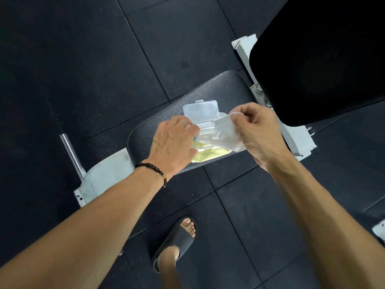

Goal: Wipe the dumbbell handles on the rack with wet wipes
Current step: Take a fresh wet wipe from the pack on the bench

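Head view: wipe pack (208,153) lies on the padded bench surface (150,130), lid (201,110) flipped open toward the far side. Left hand (174,144) presses down on the pack's near-left end, fingers fairly flat; whether any curl round the edge I cannot tell. Right hand (258,130) pinches a wipe (226,132) at its upper corner, wipe partly drawn out and slack.

Risks, as I judge them:
- next wipe trails out with this one if the pull is fast, wasting sheets
- pack lifts or slides off the surface if the left hand eases
- wipe tears at the pinched corner
- lid left open, pack dries out

Look: pack is pale yellow with a clear plastic lid; wipe is white, thin, creased, looks damp. No dumbbells or rack in view, so wiping is not yet begun.
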Demonstrator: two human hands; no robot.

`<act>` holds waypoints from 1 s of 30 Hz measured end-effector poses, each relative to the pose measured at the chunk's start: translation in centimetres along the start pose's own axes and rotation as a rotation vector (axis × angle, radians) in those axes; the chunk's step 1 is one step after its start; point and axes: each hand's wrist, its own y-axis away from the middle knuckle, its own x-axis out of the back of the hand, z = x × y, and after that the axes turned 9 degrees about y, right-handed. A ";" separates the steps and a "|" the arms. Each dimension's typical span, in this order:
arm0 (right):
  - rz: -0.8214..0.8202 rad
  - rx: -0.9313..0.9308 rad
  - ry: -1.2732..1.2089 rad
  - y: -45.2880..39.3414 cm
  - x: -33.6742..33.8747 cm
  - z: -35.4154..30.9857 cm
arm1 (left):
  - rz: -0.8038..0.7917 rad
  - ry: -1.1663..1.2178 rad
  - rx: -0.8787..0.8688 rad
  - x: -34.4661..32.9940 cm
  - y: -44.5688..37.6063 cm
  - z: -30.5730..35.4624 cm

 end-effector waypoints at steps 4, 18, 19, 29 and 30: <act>-0.029 -0.004 0.058 0.0 0.6 -1.2 | -0.106 0.061 0.009 0.7 0.1 0.6; -0.488 -0.259 -0.383 1.5 -0.3 -1.3 | 0.098 1.450 0.471 5.4 0.9 3.1; -0.500 -0.243 -0.401 1.8 -0.8 -1.3 | 0.102 1.451 0.514 5.8 1.3 2.5; -0.514 -0.156 -0.189 4.6 -9.1 -7.6 | 0.112 1.594 0.645 11.3 8.4 -5.3; -0.544 -0.127 -0.158 5.0 -10.6 -8.9 | 0.127 1.582 0.640 12.1 9.3 -6.4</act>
